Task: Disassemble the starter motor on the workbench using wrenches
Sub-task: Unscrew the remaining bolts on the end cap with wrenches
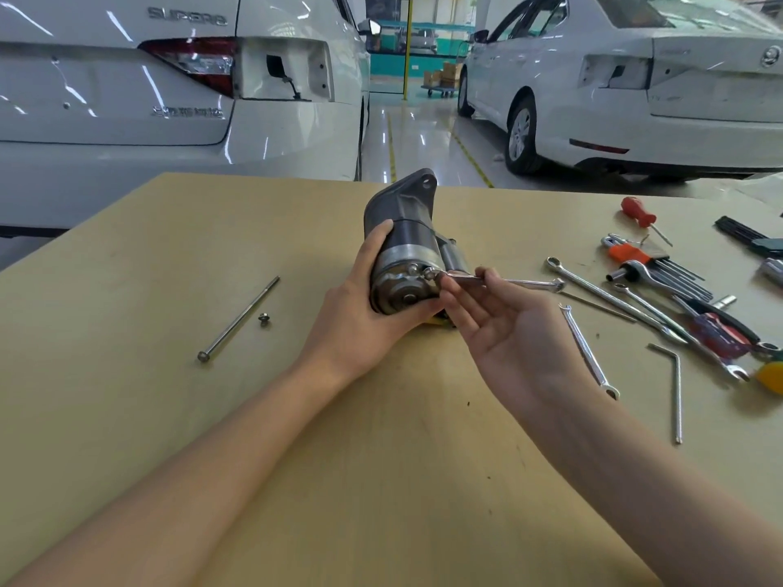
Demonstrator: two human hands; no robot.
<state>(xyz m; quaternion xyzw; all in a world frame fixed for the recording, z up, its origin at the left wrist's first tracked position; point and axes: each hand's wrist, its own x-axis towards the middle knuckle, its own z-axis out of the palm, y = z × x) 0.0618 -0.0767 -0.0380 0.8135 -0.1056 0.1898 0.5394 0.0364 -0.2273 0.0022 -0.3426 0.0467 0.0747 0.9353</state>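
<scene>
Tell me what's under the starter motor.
Left hand fingers cup the starter motor from below; a yellow scrap peeks out on the workbench. The rest is hidden.

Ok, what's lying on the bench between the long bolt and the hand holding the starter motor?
In the head view, one small screw lies between the long bolt and the left hand.

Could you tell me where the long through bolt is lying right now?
The long bolt lies on the workbench, left of the left hand, beside a small nut.

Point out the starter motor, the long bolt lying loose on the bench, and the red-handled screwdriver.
starter motor [402, 243], head view, dark cylindrical body.
long bolt [239, 317], head view, middle of shank.
red-handled screwdriver [637, 211], head view, red handle.
</scene>
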